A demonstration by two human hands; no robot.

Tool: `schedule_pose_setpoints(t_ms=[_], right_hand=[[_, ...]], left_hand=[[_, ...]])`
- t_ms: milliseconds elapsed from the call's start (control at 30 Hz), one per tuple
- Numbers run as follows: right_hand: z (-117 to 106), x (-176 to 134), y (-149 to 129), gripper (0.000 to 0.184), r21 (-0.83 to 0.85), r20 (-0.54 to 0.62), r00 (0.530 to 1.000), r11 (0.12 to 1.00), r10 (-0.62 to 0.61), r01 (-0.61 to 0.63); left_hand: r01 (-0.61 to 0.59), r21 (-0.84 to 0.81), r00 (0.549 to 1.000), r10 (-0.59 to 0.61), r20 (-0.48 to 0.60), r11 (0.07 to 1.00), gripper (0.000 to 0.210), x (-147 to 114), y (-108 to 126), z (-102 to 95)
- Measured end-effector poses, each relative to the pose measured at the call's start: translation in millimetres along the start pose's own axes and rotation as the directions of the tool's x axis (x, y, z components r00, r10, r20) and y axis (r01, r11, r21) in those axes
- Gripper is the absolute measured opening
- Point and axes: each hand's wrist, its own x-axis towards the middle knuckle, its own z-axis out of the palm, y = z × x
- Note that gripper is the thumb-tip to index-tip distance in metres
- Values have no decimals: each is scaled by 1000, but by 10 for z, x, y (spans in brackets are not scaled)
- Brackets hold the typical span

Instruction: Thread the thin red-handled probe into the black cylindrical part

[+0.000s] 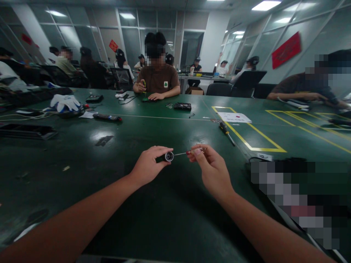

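Note:
My left hand pinches a small round part between thumb and forefinger. The part is dark inside with a pale ring-shaped rim, and its open face is turned toward me. My right hand is closed on a slim screwdriver with a red and clear handle. Its thin metal shaft points left, and the tip reaches the edge of the round part; whether it touches I cannot tell. Both hands are held over the green table. Beyond my right hand lies a yellow and black screwdriver.
A pen-like black tool and white gloves lie at the left. Yellow tape and a paper sheet mark the right. A black box-like part lies near a co-worker opposite. A blurred-out object occupies the near right.

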Motion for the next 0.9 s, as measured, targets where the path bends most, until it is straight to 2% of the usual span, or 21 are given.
schedule_pose_setpoints(t_ms=[67,167,233,433,633,800,900], right_hand=[[-1,37,23,26,125,-30,996,989,82,-78],[-37,117,83,31,323,-5,966,915,257,-242],[-65,158,115,31,358,-20,957,896,289,-263],[-54,121,115,25,257,-81,986,959,145,-120],[-50,61,120,23,50,-40,999,998,-25,27],[-47,19,60,23,-113,-9,997,991,-72,70],[-43,-10,17,20,-147,31,997,986,-75,78]], left_hand=[[-5,-3,1000,5,-2,1000,45,-2,-4,0],[-17,1,1000,17,-14,1000,45,-3,-17,1],[-14,5,1000,14,-13,1000,45,-3,-26,4],[-3,3,1000,3,-4,1000,46,-3,-22,9],[-5,12,1000,5,-3,1000,46,1,7,0],[1,17,1000,-1,-3,1000,45,6,29,-4],[-6,16,1000,6,-6,1000,45,7,16,-1]])
